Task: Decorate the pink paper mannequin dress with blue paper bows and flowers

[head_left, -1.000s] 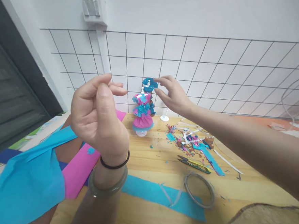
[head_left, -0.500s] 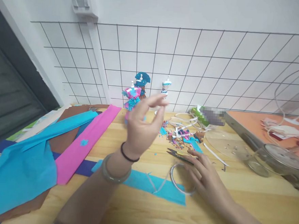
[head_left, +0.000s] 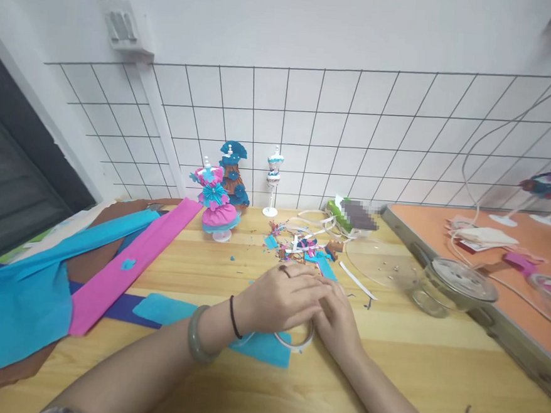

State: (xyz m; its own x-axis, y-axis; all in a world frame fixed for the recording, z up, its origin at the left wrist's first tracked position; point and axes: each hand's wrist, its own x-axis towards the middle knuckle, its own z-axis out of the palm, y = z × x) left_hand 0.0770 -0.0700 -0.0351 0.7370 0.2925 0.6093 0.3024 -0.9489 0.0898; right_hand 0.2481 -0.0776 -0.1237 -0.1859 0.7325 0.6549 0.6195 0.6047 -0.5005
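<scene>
Left hand [head_left: 278,298], raised 0.5 s ago, now lies across right hand [head_left: 338,315], fingers close together; right fingertips covered, any grip cannot be told. Tape roll [head_left: 301,346] sits just beneath, partly over blue strip [head_left: 265,352].

Two tabletops [head_left: 433,387] [head_left: 422,226] (one wooden, one orange); on the wooden one, three mannequins [head_left: 219,216] [head_left: 233,181] [head_left: 274,176] and one tape roll [head_left: 298,346]; two hands [head_left: 273,299] [head_left: 340,324], one bangle [head_left: 194,334], one wristband [head_left: 234,317].
</scene>
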